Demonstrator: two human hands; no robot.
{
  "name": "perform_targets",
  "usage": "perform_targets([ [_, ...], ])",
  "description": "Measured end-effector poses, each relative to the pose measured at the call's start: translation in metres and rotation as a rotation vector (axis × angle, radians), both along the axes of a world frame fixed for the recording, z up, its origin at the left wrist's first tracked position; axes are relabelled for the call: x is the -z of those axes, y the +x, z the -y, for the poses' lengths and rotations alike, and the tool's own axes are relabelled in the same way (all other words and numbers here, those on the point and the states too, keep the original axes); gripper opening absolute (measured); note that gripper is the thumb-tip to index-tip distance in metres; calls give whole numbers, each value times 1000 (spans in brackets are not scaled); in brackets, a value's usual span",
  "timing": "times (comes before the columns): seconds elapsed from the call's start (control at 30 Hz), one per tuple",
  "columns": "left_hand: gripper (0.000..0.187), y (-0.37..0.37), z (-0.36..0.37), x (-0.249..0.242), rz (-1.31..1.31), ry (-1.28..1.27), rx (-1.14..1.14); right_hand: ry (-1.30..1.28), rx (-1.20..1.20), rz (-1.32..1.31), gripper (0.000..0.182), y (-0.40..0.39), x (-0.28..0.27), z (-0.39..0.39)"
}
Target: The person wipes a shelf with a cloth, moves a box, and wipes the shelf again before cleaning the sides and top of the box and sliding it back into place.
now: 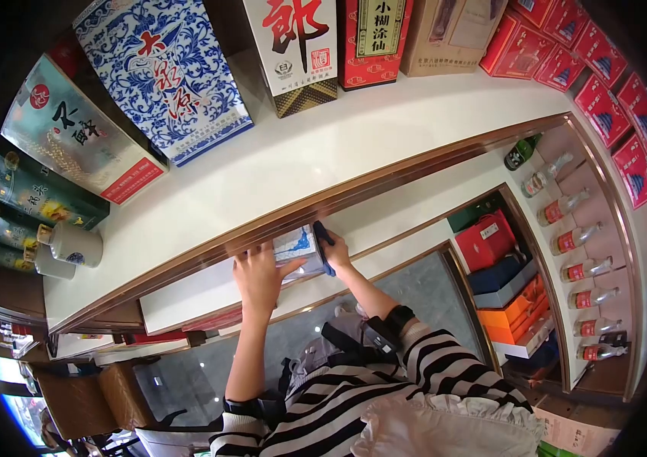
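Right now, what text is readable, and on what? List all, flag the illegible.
"大泉源": blue-and-white floral box
"郎": white box
"小糊涂仙": tall red box
"不": silver-green box; next character uncertain
Too small or blurred: print on dark green boxes, brown carton, small red boxes, clear bottles, pale blue-marked package, all remaining fine print.

The left hand [258,276] holds a blue-and-white box [293,245], the right hand [336,250] dark cloth [320,236] against it.
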State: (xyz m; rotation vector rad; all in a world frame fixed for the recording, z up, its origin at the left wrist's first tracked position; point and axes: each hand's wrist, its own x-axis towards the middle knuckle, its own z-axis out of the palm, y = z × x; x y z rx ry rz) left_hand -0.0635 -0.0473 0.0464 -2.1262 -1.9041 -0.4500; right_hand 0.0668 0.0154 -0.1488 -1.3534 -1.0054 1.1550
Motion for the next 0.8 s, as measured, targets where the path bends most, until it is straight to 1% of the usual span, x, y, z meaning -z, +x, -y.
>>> perform_targets([
  [0.07,75,0,1,-1,3,-19,-22,-153,-81,356,29,6,9,10],
  [0.1,75,-1,1,0,-4,-15,-27,-146,-80,353,29,9,10,10],
  [0.17,75,-1,-1,-2,-14,-6,-28,-292,-68,316,25,12,13,7],
  [0.2,74,0,-1,-3,14,-29,-35,-291,-65,314,25,11,7,2],
  [0.27,73,0,0,-3,43,-64,-39,-119,120,-297,21,11,-22,-7],
  [0.3,73,-1,-1,-2,17,-17,-18,-126,121,-294,21,14,-61,-3],
  [0.33,74,-1,-1,-2,-10,30,4,-20,88,-412,19,17,-118,7],
  [0.37,74,-2,-2,-2,-9,23,5,87,56,-529,18,17,-147,13],
  [0.4,73,-2,-2,-1,-33,61,20,81,61,-529,18,12,-145,14],
  [0.47,72,0,-2,-3,-55,96,40,285,37,-247,23,-1,-141,15],
  [0.53,73,2,1,-6,13,-45,0,241,45,-294,25,-5,-136,16],
  [0.6,73,4,1,-7,2,-45,-8,164,52,-356,28,-7,-109,12],
  [0.63,73,5,1,-8,-10,-44,-16,165,55,-356,28,-7,-95,14],
  [0.7,73,7,1,-11,4,-86,-37,74,121,-68,24,-7,-63,23],
  [0.77,72,7,2,-10,15,-127,-60,-33,91,148,26,-3,-10,29],
  [0.8,72,5,1,-8,-46,-18,-23,-30,96,145,26,4,-3,30],
])
